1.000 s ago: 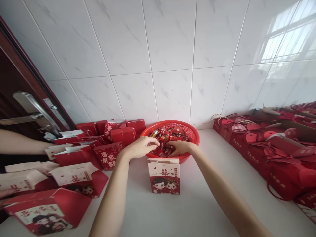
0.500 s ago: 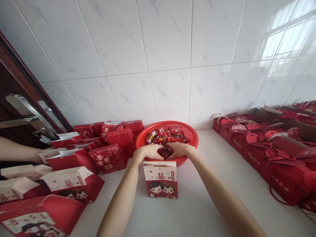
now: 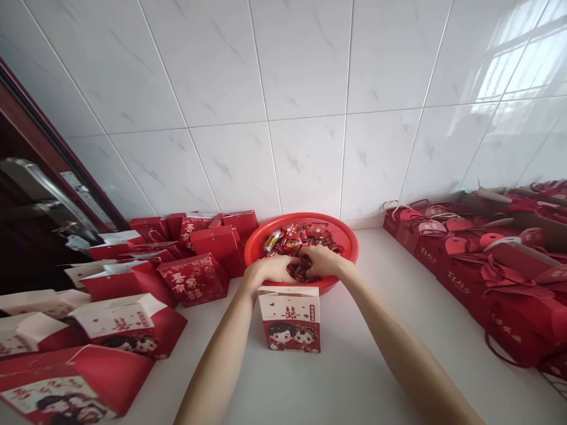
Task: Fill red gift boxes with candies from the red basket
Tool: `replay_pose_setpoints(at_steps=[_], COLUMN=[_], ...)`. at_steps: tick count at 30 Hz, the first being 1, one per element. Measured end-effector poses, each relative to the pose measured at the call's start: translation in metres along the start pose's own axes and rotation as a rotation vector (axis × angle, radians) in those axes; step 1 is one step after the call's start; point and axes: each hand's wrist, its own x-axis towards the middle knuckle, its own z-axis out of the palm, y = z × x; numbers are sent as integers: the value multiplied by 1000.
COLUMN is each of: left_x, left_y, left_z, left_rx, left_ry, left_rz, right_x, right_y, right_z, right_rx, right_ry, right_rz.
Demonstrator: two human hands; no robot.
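Both my hands are inside a red plastic basket [image 3: 252,239] of wrapped candies [image 3: 290,236]. My left hand [image 3: 279,269] lies over the candies at the near side, fingers stretched out, their tips partly hidden. Facing it, my right hand [image 3: 322,261] curves over the candies with thumb and fingers apart; I see nothing clearly gripped. Between my forearms, close in front of the basket, a red and white gift box [image 3: 291,330] with two cartoon figures stands upright on the white countertop [image 3: 301,389].
On the left stand several red gift boxes [image 3: 192,280], some with raised white tops [image 3: 117,319]. Rows of red boxes with cord handles [image 3: 460,277] line the right side. A tiled wall [image 3: 305,165] rises behind; a door with a metal handle [image 3: 48,189] is at far left.
My right hand's fingers have shifted among the candies, away from my left hand's fingertips. Another person's forearm and hand at the left boxes have gone from view. The view has shifted slightly.
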Motion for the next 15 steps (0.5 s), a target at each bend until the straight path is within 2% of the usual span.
replay_pose_setpoints(at_steps=[6,12,15], left_x=[3,3,5], left_y=[2,0,-3], left_z=[2,3,4], left_rx=[19,10,7], left_ry=[26,63,89], left_rz=[27,36,58], right_x=[2,0,1], right_y=[5,10,12], right_z=[-1,-5,-4], right_rx=[34,196,206], right_ry=[89,-141,-156], right_rz=[19,-116,-73])
